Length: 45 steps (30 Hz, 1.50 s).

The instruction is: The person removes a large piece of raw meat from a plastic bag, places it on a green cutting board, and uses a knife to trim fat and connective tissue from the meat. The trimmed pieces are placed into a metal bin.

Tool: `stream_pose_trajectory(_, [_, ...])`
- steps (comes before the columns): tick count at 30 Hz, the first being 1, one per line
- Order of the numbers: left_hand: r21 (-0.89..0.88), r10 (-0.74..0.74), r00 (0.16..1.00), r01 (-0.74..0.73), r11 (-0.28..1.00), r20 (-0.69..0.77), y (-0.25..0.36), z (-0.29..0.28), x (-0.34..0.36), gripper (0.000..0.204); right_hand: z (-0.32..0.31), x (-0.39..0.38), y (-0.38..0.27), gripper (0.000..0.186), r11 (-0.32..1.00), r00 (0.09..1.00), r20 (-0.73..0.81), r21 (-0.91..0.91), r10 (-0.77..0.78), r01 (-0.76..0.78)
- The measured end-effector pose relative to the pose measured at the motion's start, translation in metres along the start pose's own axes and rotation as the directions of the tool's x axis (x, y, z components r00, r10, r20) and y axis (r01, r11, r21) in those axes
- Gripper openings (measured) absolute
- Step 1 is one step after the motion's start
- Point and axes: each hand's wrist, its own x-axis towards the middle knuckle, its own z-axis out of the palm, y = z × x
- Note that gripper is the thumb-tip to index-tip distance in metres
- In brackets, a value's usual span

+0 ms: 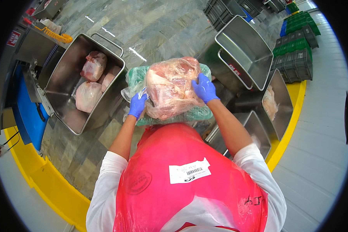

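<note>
A large pink piece of raw meat in clear plastic wrap (168,83) rests on a plastic-lined green crate (195,114) directly in front of my red-aproned body. My left hand (139,103), in a blue glove, grips the wrapped meat at its lower left edge. My right hand (203,88), also gloved in blue, holds its right side, fingers against the plastic.
Left stands a steel bin (67,118) holding several meat pieces (89,96), beside a blue board (31,116). Right are an empty-looking steel bin (255,42), another with meat (280,120), stacked crates (292,65) and a yellow wall barrier (295,112).
</note>
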Motion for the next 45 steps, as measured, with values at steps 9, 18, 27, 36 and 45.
stream_pose_trajectory(9, [0.365,-0.079,0.986,0.128,0.922,-0.145,-0.020,-0.020,-0.012,0.037,-0.166,0.013,0.060,0.015,0.972,0.775,-0.599,0.022,0.201,-0.235])
stream_pose_trajectory(18, [0.133,-0.151,0.988,0.152,0.979,-0.014,-0.012,-0.003,0.002,0.046,-0.096,-0.008,0.006,0.056,0.920,0.931,0.116,0.151,0.347,-0.362])
stream_pose_trajectory(27, [0.494,-0.157,0.986,0.110,0.862,0.053,-0.015,-0.020,-0.002,0.045,-0.020,-0.039,-0.014,0.026,0.969,0.968,0.226,0.240,-0.111,0.055])
stream_pose_trajectory(36, [0.496,-0.023,0.998,0.045,0.867,-0.051,-0.027,-0.034,-0.008,0.044,-0.035,-0.038,0.022,0.026,0.958,0.961,-0.036,-0.067,0.275,-0.277])
stream_pose_trajectory(45, [0.291,0.004,0.997,-0.025,0.957,0.073,-0.012,-0.012,-0.019,0.044,-0.008,-0.053,-0.083,0.026,0.878,0.884,-0.027,0.110,-0.467,0.467])
